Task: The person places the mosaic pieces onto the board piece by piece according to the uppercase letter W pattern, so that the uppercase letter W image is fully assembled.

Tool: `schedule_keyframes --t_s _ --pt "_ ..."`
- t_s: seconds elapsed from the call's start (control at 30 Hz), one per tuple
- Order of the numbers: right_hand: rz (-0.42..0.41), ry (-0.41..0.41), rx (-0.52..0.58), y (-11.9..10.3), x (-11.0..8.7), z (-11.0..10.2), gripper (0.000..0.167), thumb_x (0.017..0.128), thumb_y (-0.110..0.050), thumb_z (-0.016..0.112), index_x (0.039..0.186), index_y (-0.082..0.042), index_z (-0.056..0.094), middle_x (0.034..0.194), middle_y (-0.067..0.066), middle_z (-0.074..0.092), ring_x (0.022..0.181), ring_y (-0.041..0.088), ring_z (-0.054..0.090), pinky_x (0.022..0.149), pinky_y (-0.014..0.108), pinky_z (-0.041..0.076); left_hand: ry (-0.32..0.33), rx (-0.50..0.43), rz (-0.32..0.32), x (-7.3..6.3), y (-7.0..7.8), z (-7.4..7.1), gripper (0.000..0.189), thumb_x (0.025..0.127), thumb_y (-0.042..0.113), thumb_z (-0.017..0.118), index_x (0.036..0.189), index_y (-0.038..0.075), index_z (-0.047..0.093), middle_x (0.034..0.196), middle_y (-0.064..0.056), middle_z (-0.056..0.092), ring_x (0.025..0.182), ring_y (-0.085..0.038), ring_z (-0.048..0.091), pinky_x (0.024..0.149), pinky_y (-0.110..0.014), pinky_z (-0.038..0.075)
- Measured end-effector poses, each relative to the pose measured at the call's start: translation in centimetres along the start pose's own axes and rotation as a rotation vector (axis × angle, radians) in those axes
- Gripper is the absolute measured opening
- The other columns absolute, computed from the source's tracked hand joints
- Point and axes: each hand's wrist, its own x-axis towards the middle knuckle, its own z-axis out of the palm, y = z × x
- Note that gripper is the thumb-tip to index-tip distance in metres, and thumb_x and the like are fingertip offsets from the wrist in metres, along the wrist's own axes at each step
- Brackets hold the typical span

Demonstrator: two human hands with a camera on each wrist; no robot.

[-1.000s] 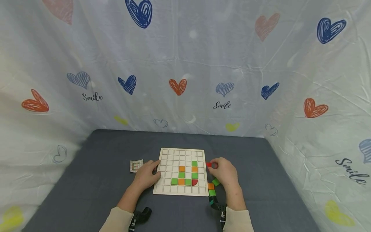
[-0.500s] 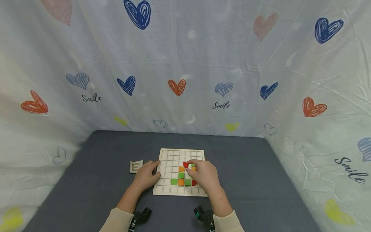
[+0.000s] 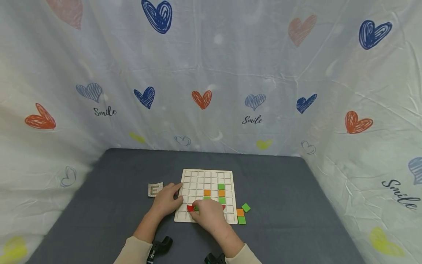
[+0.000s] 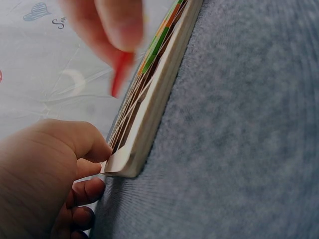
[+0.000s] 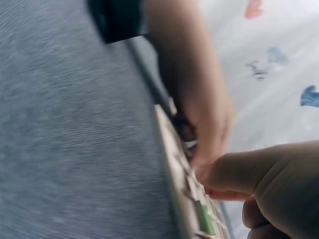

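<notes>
A pale wooden grid board (image 3: 193, 179) lies on the dark cloth, with several green and orange square tiles (image 3: 221, 193) set in its cells. My right hand (image 3: 211, 215) is over the board's lower left part and pinches a red tile (image 3: 190, 208) between thumb and fingertips. In the left wrist view that red tile (image 4: 118, 77) is tilted, its tip just above the cells. My left hand (image 3: 165, 200) rests against the board's left edge, thumb and fingertips touching the rim. The right hand covers much of the lower tile row; a bit of another red tile (image 3: 224, 207) shows beside it.
Right of the board lie a loose tilted green tile (image 3: 245, 207), an orange tile (image 3: 240, 212) and another green tile (image 3: 242, 220). A small card with a printed grid (image 3: 155, 189) lies left of the board. A heart-printed curtain (image 3: 211, 121) hangs behind the table.
My right hand has taken the red tile from beside the board's right edge and carried it left across the board to the lower left cells. The left hand has stayed at the edge.
</notes>
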Motion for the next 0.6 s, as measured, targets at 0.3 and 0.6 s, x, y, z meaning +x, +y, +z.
schedule_keyframes --t_s 0.3,0.6 --pt "-0.026 0.045 -0.044 0.1 0.0 1.2 0.014 0.088 -0.031 0.081 0.098 -0.022 0.083 0.079 -0.007 0.074 0.052 0.003 0.053 0.042 0.021 0.032 0.012 0.004 0.016 0.0 0.2 -0.2 0.051 0.09 0.016 0.067 0.14 0.003 0.063 0.079 0.003 0.044 0.063 -0.014 0.036 0.061 -0.033 0.032" --pt "0.018 0.098 -0.051 -0.2 -0.2 1.6 0.011 0.088 -0.031 0.081 0.096 -0.025 0.085 0.081 -0.008 0.075 0.053 0.006 0.056 0.04 0.023 0.03 0.005 -0.002 0.016 0.0 0.1 -0.1 0.052 0.089 0.015 0.066 0.14 0.003 0.063 0.079 0.003 0.044 0.062 -0.014 0.037 0.06 -0.033 0.032"
